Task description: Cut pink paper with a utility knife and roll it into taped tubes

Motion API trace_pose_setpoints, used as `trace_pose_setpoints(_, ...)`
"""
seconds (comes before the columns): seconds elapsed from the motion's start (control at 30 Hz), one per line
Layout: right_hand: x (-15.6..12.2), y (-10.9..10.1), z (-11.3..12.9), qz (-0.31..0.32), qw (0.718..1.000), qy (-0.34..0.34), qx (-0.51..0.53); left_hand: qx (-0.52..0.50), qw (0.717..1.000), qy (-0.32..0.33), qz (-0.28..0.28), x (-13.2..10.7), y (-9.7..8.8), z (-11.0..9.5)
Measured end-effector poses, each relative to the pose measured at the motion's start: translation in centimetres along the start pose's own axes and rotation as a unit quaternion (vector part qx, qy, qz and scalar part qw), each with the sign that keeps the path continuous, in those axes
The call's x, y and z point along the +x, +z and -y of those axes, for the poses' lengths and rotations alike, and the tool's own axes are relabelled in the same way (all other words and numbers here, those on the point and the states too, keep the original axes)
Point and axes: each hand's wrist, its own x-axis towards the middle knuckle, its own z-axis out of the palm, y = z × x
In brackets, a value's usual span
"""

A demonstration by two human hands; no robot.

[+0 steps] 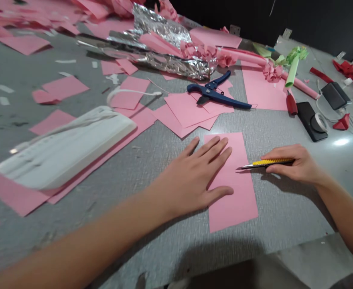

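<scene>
A pink rectangle of paper (235, 208) lies on the grey table in front of me. My left hand (194, 176) rests flat on its left part, fingers spread and thumb out to the right. From the right, my right hand (297, 162) grips a utility knife with a yellow handle (271, 161). Its blade points left over the paper, close to the middle of the sheet; whether the tip touches it I cannot tell. Beyond my left hand, several loose pink sheets (182, 112) overlap, with dark blue cutting pliers (215, 94) lying on them.
A white power strip (71, 152) sits on pink paper at the left. Crumpled foil (164, 28) and pink paper flowers (200, 52) spread along the back. A black phone (309, 120), a power bank (335, 95), cables and a green paper flower (295, 60) are at the right.
</scene>
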Motion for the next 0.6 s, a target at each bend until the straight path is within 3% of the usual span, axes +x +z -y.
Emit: trace_pose_setpoints(0.6,0.43,-0.19,0.41,0.024,0.998,-0.048,-0.026,-0.021,1.000,-0.006,0.000,-0.03,-0.19,-0.11)
